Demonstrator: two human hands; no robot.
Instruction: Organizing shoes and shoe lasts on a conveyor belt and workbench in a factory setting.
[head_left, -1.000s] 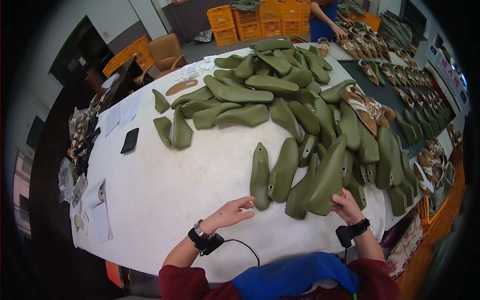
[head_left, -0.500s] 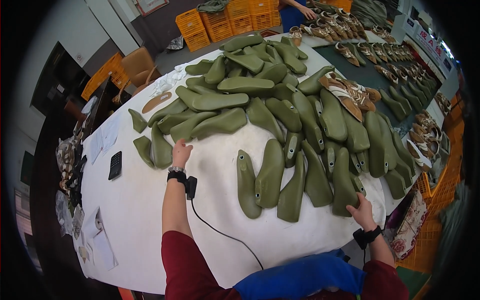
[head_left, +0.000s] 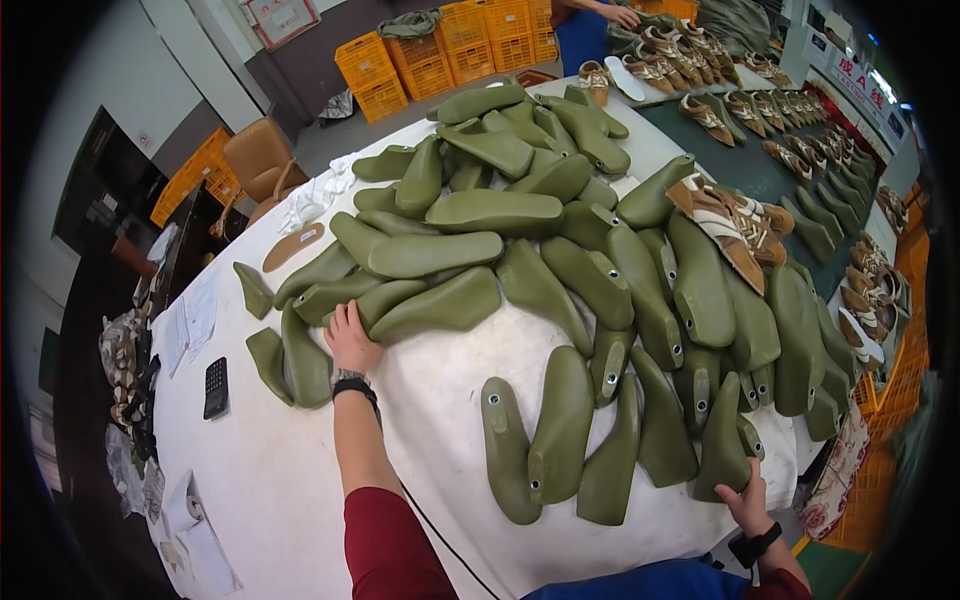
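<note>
Green shoe lasts [head_left: 465,213] lie heaped across the white-covered table. At the left of the heap, my left hand [head_left: 352,340] is on the near end of a green shoe last [head_left: 385,298], its fingers bent over it. Just right of that hand, another last [head_left: 440,305] lies at a slant. My right hand [head_left: 748,500] grips the lower end of a shoe last [head_left: 724,445] at the near right, with thumb and fingers around it. Left of it several lasts stand in a rough row, including a broad one [head_left: 560,425] with a metal-rimmed hole.
Brown-and-white shoes [head_left: 730,225] rest on the heap's right side. A tan insole [head_left: 293,246], a black calculator [head_left: 216,388] and papers [head_left: 200,530] lie at the left. Orange crates [head_left: 470,45] stand behind. Another person's hand [head_left: 620,16] is among shoes at the far right.
My left hand has moved forward onto the end of a last. My right hand keeps to the same last, now with more of its fingers around it. The whole view has shifted.
</note>
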